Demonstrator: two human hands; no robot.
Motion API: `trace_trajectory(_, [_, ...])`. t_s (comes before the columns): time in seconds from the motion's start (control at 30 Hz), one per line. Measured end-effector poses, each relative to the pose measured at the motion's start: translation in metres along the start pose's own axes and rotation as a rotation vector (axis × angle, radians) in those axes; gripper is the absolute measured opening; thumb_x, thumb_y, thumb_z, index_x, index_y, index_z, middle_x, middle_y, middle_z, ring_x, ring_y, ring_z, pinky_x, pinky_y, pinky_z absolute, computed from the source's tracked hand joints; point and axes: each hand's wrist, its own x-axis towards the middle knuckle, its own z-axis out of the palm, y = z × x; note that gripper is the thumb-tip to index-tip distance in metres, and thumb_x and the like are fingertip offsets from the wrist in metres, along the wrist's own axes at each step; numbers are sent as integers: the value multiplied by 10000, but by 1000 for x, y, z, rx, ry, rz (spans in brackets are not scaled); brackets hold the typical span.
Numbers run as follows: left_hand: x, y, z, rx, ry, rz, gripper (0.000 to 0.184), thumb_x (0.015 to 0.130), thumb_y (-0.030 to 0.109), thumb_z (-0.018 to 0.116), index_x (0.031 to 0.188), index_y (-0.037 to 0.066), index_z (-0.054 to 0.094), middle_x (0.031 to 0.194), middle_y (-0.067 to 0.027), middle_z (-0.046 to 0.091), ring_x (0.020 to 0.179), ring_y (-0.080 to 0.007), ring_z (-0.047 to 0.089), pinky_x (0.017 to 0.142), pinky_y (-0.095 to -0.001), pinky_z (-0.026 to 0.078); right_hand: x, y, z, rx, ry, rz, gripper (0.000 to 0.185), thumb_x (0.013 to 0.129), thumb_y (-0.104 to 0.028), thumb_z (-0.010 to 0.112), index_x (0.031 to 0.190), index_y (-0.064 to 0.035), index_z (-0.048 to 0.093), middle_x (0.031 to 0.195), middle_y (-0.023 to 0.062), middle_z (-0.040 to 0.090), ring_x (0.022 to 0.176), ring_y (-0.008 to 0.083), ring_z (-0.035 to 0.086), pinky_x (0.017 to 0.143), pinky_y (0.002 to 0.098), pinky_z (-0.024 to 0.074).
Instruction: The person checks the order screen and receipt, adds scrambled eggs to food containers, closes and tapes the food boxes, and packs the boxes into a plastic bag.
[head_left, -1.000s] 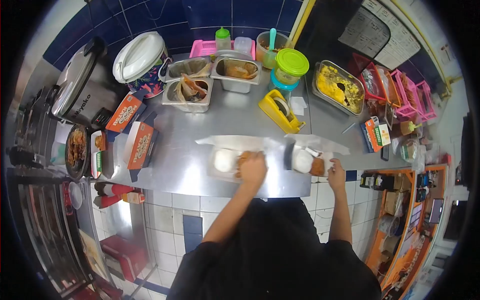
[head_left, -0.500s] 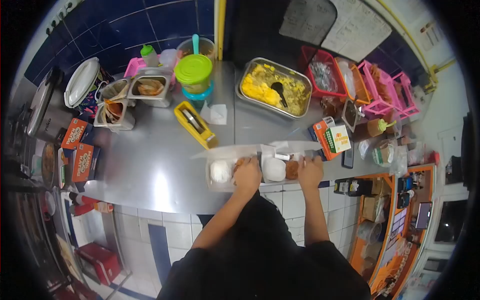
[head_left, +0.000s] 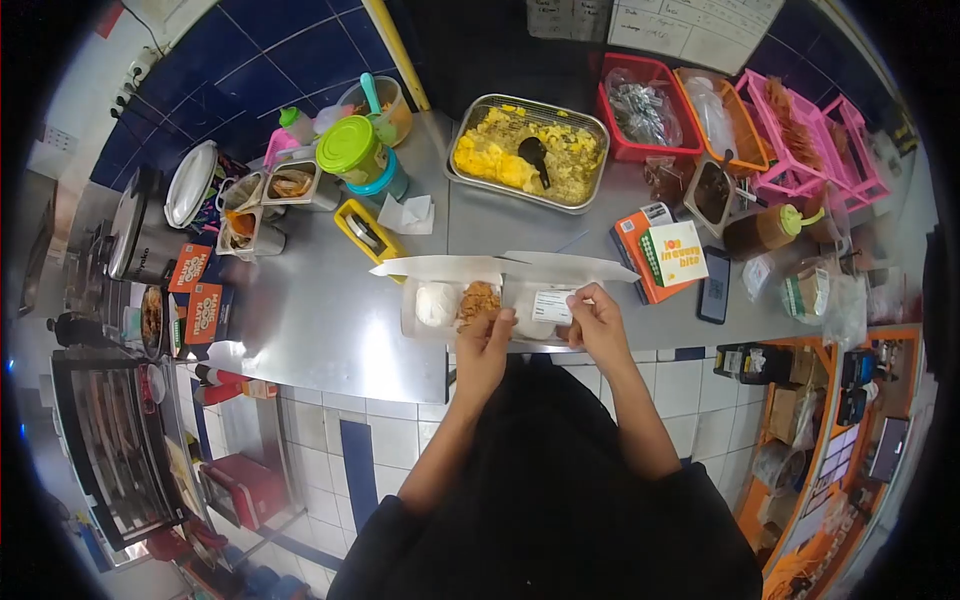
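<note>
Two open paper food boxes stand side by side at the counter's front edge, lids raised at the back. In the left box [head_left: 408, 318] are a white mound of rice [head_left: 437, 303] and a browned fried piece [head_left: 480, 300]. My left hand [head_left: 482, 352] is at this box's front right corner, fingers drawn together; what they grip is hidden. Between the fingertips of my right hand [head_left: 598, 325] is a small white printed label [head_left: 552, 306], held over the right box [head_left: 512, 290]. The label and hand cover much of that box's food.
Behind the boxes stands a metal tray [head_left: 590, 205] of yellow and pale food with a black spoon. A yellow tape dispenser [head_left: 366, 232] lies left; small cartons [head_left: 672, 255] and a phone [head_left: 713, 285] lie right. Sauce bottle [head_left: 765, 230] and baskets [head_left: 650, 150] are farther right.
My right hand has come up and left from the right box's fried piece and now holds the label over that box. My left hand has drawn down from the left box's fried piece. The view has shifted.
</note>
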Motion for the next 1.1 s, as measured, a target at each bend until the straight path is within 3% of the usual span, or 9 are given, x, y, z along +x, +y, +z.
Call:
trace_trajectory(0.1, [1, 29, 18, -135, -221, -172, 312, 1002, 287, 623, 969, -13, 699, 774, -7, 653, 712, -61, 546, 644, -230, 423, -25, -22, 1, 28, 20, -21, 116, 1020, -185, 572, 1029, -85, 514, 546, -18, 501, 361, 61, 416, 354, 226, 322])
trace_trajectory(0.27, [8, 27, 37, -233, -390, -169, 198, 985, 223, 651, 989, 29, 693, 824, 19, 654, 736, -45, 558, 661, -220, 437, -45, -34, -2, 20, 48, -76, 134, 1012, -156, 579, 1074, -63, 505, 576, -29, 497, 365, 47, 415, 342, 215, 339])
trace_trajectory(0.3, [8, 31, 39, -222, -383, -153, 192, 985, 218, 650, 994, 30, 692, 825, 18, 654, 735, -44, 557, 658, -216, 435, -49, -36, -4, 66, 30, -53, 233, 1009, -93, 556, 1214, 7, 512, 786, 33, 586, 434, 43, 454, 362, 205, 381])
trace_trajectory(0.6, [4, 41, 47, -255, -403, -69, 203, 999, 175, 625, 1087, -2, 672, 811, 15, 655, 695, -22, 528, 592, -199, 398, -70, -51, 0, 42, -19, -88, 635, 967, -12, 554, 1540, -17, 279, 900, 75, 657, 454, 46, 469, 362, 208, 375])
trace_trajectory(0.73, [7, 38, 35, -85, -476, -23, 193, 993, 175, 631, 1108, 23, 668, 824, 9, 665, 687, -33, 555, 593, -204, 425, -68, -42, -6, 30, -86, -37, 666, 976, -40, 558, 1569, -82, 259, 919, 66, 659, 488, 44, 479, 392, 210, 391])
trace_trajectory(0.87, [1, 22, 43, -180, -392, -43, 199, 1001, 154, 617, 1137, 13, 650, 861, -6, 673, 720, -33, 563, 614, -197, 422, -68, -29, -8, 17, -125, -44, 678, 988, -80, 572, 1585, -163, 261, 866, 30, 639, 520, 41, 459, 440, 223, 384])
trace_trajectory(0.9, [4, 3, 49, -200, -343, 50, 184, 1000, 151, 614, 1111, 8, 647, 853, -21, 679, 705, -38, 573, 595, -204, 426, -71, -26, -11, -31, -130, -20, 696, 987, -95, 593, 1590, -183, 255, 821, 5, 616, 536, 40, 441, 452, 229, 357])
trace_trajectory(1.0, [-2, 13, 62, -159, -290, -27, 169, 1002, 147, 607, 1084, 4, 643, 796, -12, 655, 660, -39, 555, 558, -210, 423, -71, -28, -24, -84, -134, -114, 673, 994, -129, 607, 1581, -138, 277, 712, -22, 595, 612, 51, 503, 512, 236, 398])
trace_trajectory(1.1, [-1, 10, 74, -31, -215, 98, 141, 1001, 141, 602, 1025, 4, 626, 735, 6, 607, 627, -35, 529, 522, -210, 401, -68, -32, -82, -16, 34, -125, 433, 974, -133, 629, 1388, -60, 524, 679, -13, 600, 562, 44, 513, 479, 219, 390])
